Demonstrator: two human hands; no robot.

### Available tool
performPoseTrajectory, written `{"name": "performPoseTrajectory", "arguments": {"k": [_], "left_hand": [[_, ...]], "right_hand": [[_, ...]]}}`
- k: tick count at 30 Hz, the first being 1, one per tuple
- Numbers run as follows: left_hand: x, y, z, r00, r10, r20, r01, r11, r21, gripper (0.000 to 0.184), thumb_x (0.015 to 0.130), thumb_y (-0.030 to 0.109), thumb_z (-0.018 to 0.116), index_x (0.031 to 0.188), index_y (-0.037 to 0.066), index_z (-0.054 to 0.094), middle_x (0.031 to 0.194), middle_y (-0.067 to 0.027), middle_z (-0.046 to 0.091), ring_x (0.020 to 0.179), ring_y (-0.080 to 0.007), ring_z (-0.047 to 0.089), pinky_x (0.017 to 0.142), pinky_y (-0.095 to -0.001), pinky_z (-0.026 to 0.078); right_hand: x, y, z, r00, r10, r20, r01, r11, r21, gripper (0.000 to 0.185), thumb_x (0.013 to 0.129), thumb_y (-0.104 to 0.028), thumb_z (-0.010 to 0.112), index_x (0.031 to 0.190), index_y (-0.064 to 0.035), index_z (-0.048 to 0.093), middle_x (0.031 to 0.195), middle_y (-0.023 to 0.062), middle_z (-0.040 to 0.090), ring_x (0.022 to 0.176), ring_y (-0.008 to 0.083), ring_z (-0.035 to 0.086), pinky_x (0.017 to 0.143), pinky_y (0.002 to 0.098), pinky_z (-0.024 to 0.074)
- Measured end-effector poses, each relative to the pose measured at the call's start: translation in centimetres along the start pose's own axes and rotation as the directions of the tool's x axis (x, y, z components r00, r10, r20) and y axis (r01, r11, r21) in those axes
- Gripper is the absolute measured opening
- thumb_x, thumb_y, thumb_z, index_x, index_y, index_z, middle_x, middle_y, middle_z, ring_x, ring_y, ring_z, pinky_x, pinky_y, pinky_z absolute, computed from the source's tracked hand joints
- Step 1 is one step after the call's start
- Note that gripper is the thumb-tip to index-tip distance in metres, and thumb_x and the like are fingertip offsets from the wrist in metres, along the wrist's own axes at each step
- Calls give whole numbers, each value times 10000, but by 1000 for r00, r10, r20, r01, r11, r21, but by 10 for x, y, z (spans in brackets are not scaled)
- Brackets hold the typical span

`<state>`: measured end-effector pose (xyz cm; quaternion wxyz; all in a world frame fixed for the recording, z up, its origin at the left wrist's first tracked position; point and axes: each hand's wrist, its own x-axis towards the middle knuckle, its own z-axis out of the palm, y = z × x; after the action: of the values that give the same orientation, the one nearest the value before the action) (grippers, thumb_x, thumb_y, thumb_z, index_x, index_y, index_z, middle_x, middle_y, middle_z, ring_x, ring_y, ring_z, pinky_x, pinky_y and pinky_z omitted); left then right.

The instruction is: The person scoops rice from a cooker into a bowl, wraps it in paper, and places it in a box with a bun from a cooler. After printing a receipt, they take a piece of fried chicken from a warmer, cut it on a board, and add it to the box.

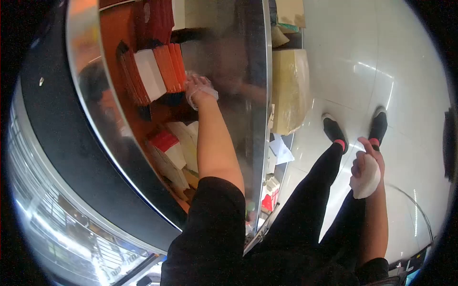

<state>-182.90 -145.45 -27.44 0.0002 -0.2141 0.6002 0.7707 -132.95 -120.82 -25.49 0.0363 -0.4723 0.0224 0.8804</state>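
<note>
My left hand (200, 90), in a clear plastic glove, reaches over the metal counter top (224, 52). Its slightly bent fingers are at the right end of a row of orange folded cards or cartons (172, 66); whether they touch it I cannot tell. Within that row stands a white block (150, 75). Lower right, my right hand (369, 159) hangs over the floor with its fingers curled around a white, soft-looking wad (366, 177), perhaps a cloth. One finger of that hand points outward.
White and red boxes (171, 148) lie on the counter nearer my body. Below the counter edge (268, 95) sits a yellowish wrapped carton (290, 90), with papers (281, 148) beside it. My feet stand on the pale tiled floor (343, 62). A dark curved ledge (62, 109) borders the left.
</note>
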Motion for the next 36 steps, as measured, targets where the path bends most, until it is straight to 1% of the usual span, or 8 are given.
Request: {"name": "performPoseTrajectory", "arguments": {"k": [9,19,21,22,23,25,29,36], "left_hand": [[-74,55,47,878,-33,477,23,999,28,497,1005,470,447,1315,87,512,1114,-45,583,978,-182,565,865,-334,494],[-8,99,22,948,298,110,-289,953,-89,607,977,408,505,1457,71,344,1476,-142,417,1300,-278,473,1012,-448,429],[6,101,-8,591,-6,807,802,-107,-588,439,1003,299,463,1346,25,481,1472,-178,421,1314,-278,443,1109,-430,346],[4,96,-5,591,-4,806,801,-113,-588,439,1003,299,463,1346,25,481,1472,-178,421,1314,-278,443,1109,-430,346],[-31,92,27,911,-34,410,387,409,-826,444,999,291,460,1350,20,474,1489,-186,397,1325,-283,425,1122,-447,322],[-72,83,40,968,236,-84,-250,883,-397,458,987,290,472,1355,19,466,1492,-191,387,1320,-284,421,1118,-457,318],[-146,57,3,970,242,2,-237,952,-195,497,953,319,529,1358,38,465,1441,-181,441,1253,-267,478,1052,-432,397],[-204,50,-48,895,-198,399,313,917,-247,440,957,308,562,1321,74,483,1225,-124,562,1032,-239,602,839,-379,549]], "right_hand": [[13,7,10,996,93,4,-92,985,-143,350,980,-307,399,1214,-92,547,500,22,414,346,143,360,311,273,320],[13,-3,-1,997,77,21,-75,995,-59,363,1005,-292,389,1251,-64,525,540,17,414,390,124,381,357,257,324],[10,-3,14,996,90,1,-90,993,-79,374,1010,-299,387,1265,-57,515,548,19,405,410,124,394,377,249,334],[12,-2,18,993,112,32,-106,981,-165,375,999,-282,389,1266,-48,511,557,16,408,422,124,401,380,246,336],[14,-3,23,988,139,61,-120,961,-250,377,987,-265,392,1268,-40,506,565,13,412,433,125,408,384,243,338],[26,-11,47,929,236,284,-77,876,-475,402,953,-248,437,1291,-41,504,718,50,549,588,146,536,525,246,443],[57,12,139,825,324,464,150,666,-731,507,883,-151,543,1379,-66,478,1244,101,584,1163,173,534,1008,317,383],[112,91,288,670,293,681,571,382,-726,624,908,-305,611,1470,-155,384,1327,151,571,1166,236,576,989,342,440]]}}
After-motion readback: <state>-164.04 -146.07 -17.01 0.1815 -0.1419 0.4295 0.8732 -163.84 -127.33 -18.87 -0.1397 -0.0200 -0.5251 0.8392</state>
